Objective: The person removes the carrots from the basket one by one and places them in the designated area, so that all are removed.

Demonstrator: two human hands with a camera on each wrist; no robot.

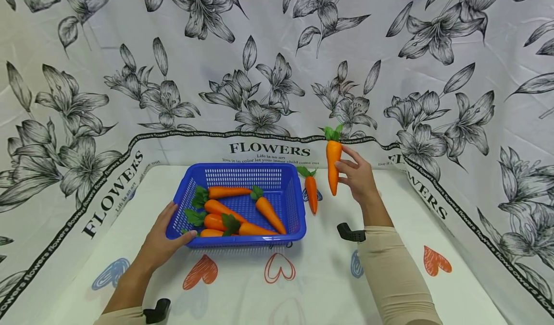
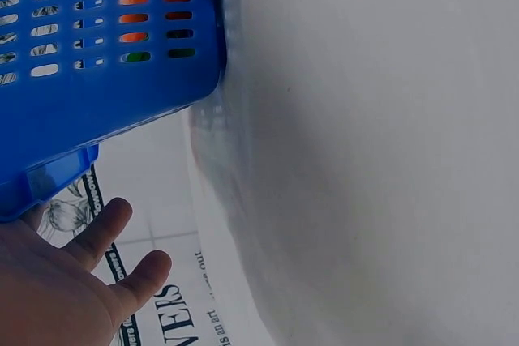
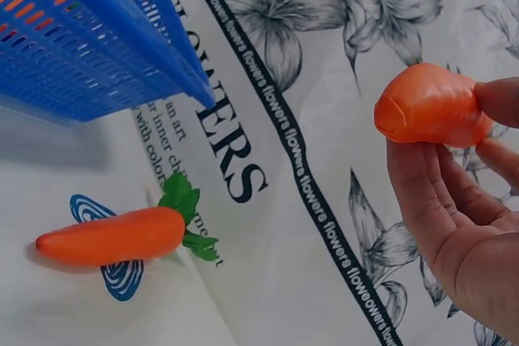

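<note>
Head view: the right hand (image 1: 358, 175) pinches 1 carrot (image 1: 333, 164), long axis near vertical, tip down, right of the blue basket (image 1: 251, 240); the left hand (image 1: 159, 243), fingers spread, touches the basket's near-left corner.

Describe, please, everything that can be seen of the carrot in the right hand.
The carrot is bright orange and smooth, looks like plastic, and carries green leaves on top. It is thick at the shoulder and tapers to a blunt tip. It stands nearly upright, leaves up, raised right of the blue basket, pinched by the thumb and fingers of the right hand.
</note>
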